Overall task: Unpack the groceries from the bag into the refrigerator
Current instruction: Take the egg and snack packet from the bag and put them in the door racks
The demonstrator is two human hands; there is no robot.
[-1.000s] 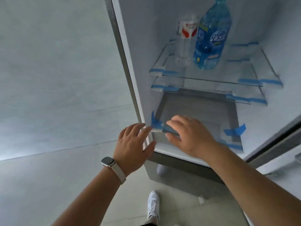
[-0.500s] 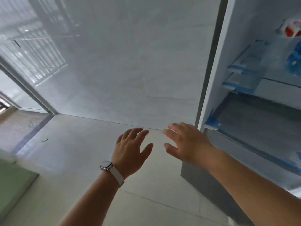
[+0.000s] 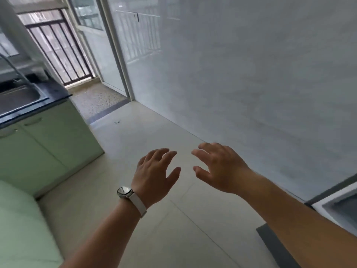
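The refrigerator shows only as what seems a corner, low to the right of our right hand; the bag is out of view. That hand and our left hand hover empty, fingers loosely spread. We judge we're between items: next comes finding the bag, perhaps leftward past the green cabinet.

A home kitchen: at 9 o'clock a steel sink sits in a dark-topped desk above pale green cabinets. Pale tiles cover the floor, and glossy white panels line the wall from 12 to 3 o'clock. At 11 o'clock a white-framed glass door leads to a speckled balcony fenced by a dark railing. A corner of the refrigerator shows at 4 o'clock
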